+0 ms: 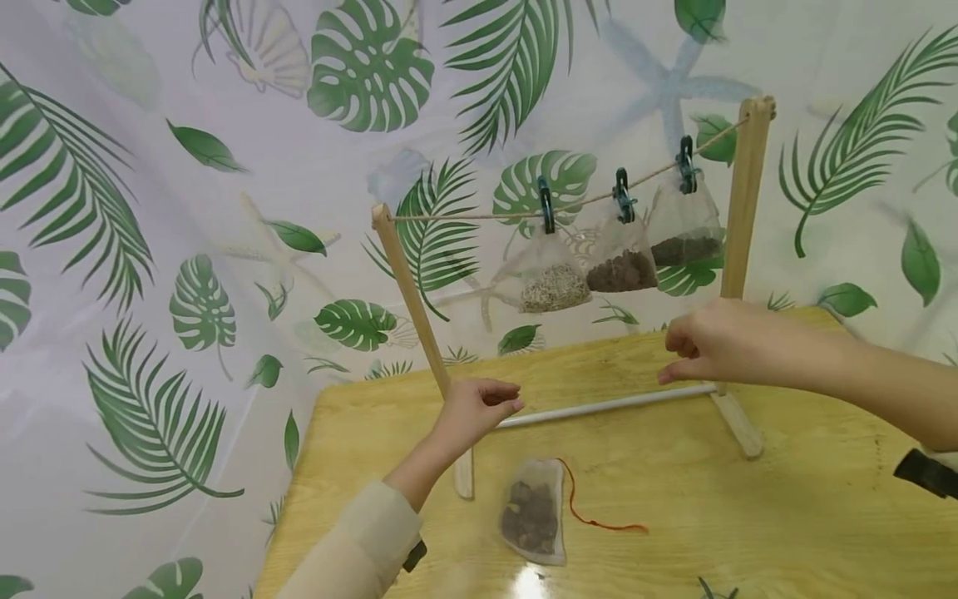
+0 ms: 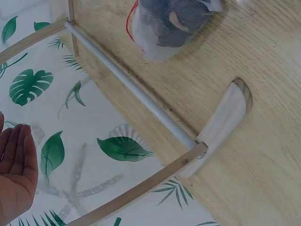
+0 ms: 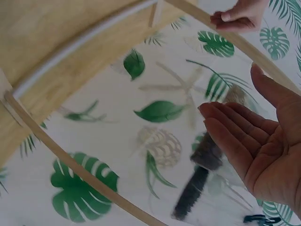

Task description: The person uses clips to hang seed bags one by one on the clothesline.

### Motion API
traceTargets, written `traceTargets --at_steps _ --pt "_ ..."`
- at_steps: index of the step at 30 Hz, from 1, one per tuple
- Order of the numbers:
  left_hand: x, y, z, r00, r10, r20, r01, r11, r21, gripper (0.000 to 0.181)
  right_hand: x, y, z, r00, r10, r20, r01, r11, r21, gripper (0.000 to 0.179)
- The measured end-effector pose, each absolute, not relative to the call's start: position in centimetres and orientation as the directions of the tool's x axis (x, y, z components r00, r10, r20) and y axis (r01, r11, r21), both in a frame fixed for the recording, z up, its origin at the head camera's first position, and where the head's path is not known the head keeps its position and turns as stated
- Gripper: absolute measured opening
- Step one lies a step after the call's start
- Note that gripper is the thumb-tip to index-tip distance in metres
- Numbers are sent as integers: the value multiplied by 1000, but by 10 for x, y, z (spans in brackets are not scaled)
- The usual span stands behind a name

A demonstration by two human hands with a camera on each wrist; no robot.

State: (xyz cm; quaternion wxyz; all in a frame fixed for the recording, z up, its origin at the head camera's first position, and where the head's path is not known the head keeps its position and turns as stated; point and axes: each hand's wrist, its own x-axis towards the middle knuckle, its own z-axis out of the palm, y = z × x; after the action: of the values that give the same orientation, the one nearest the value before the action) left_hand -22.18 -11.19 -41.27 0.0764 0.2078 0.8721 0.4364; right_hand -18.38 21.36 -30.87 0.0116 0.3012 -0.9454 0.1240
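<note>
My left hand [image 1: 475, 409] hovers by the left post of a wooden drying rack [image 1: 407, 291], holding nothing, its fingers loosely bent. Near the right post, my right hand [image 1: 707, 339] is likewise without anything in it; the right wrist view shows its extended fingers and bare palm [image 3: 268, 146]. Three mesh bags hang in a row between the posts: one with pale speckled bits [image 1: 554, 284], one with dark brown pieces [image 1: 623, 268] and one with blackish grains [image 1: 688, 241]. A fourth mesh bag [image 1: 530, 512] with dark chunks lies on the table, its red drawstring [image 1: 599, 523] trailing right.
Dark clips [image 1: 622, 196] fasten the hanging bags to a thin cord [image 1: 464, 217]. Low down, a white rod [image 1: 614, 405] joins the posts above the wooden table [image 1: 808, 507]. A leaf-patterned cloth [image 1: 224, 349] stands behind. A small dark object [image 1: 714, 592] shows at the bottom edge.
</note>
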Motion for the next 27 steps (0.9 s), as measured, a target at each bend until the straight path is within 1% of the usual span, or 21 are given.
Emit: traceTargets --at_steps 2,7,12,16,22,27 --pt "-221 -114 -417 -900 434 26 289 552 782 28 -177 216 -322 -829 -555 71 -555 801 -226 31" --pt "-222 -116 -426 -902 431 -9 272 586 763 28 -163 221 -355 -831 -554 51 -549 803 -232 30" --pt "-223 -117 -442 -896 440 -66 251 623 741 30 -159 224 -389 -824 -566 -5 -542 792 -282 34" --pt "-222 -118 -458 -899 426 -101 219 637 739 32 -157 226 -415 -815 -578 -37 -547 790 -278 36" --pt "-216 -118 -491 -914 377 -150 163 678 716 36 -151 230 -441 -839 -524 -149 -463 830 -313 36" --pt "-212 -120 -515 -921 317 -226 71 707 703 41 -142 231 -460 -851 -479 -217 -386 850 -359 35"
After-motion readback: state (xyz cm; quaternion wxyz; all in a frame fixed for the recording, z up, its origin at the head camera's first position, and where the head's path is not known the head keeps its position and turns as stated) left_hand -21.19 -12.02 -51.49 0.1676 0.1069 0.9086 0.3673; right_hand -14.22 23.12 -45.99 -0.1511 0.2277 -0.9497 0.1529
